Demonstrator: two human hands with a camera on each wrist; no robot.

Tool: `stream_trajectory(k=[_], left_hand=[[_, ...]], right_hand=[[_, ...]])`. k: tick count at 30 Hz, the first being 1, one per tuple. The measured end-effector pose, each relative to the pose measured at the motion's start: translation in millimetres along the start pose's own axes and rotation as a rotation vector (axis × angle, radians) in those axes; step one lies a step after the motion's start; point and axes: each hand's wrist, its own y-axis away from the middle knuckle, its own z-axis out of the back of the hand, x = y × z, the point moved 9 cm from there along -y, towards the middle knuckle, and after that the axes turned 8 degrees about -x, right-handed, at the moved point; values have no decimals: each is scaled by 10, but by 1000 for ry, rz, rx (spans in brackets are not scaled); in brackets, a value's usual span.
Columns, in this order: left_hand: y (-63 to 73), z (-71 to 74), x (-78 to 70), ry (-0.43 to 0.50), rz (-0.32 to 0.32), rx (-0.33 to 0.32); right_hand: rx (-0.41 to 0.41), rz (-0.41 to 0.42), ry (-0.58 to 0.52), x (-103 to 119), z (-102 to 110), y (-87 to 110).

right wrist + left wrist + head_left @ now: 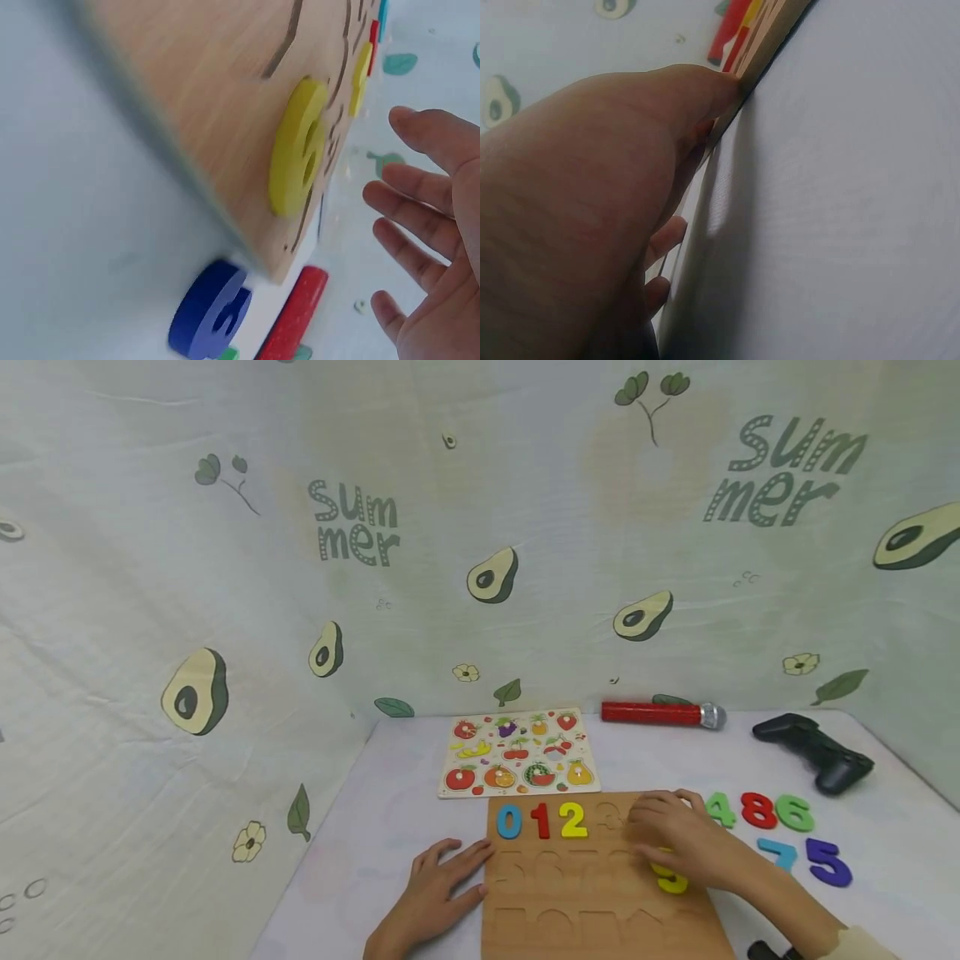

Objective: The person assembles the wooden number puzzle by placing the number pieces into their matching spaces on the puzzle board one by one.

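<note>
My left hand [435, 889] lies on the table with spread fingers, its fingertips on the left edge of a wooden number board [558, 893]. In the left wrist view, the thumb [705, 86] meets the board's side. Blue 0 [509, 821], red 1 [541, 821] and yellow 2 [573, 820] sit in the top row. Over the board's right side, my right hand [690, 839] hovers with nothing in it, its fingers loosely spread in the right wrist view. Beneath it a yellow number 3 [296, 150] lies on the board, partly hidden by the hand in the head view.
Right of the board lie green 4 [720, 810], red 8 [758, 811], green 6 [795, 814], blue 7 [778, 853] and purple 5 [828, 862]. Behind are a fruit puzzle [519, 754], a red microphone [660, 714] and a black game controller [813, 750].
</note>
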Motion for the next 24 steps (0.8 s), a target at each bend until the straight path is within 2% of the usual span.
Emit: stream_trajectory(k=[4,8,15,20,24], left_hand=[[14,30,-27,-3,-26,-25],[13,44,-9,-5,-11,-16],[3,57,11,4,-7,-13],[43,-23,1,3,-3,4],[40,-9,-7,-2,-7,-9]], right_hand=[[-2,-28,-2,-89,35,60],[-6,-43,-10,-151,60,133],[-86,-36,-1,-246,204,288],[-57,-93,16,-393,130,476],[-71,-104,31,-471,131,537]])
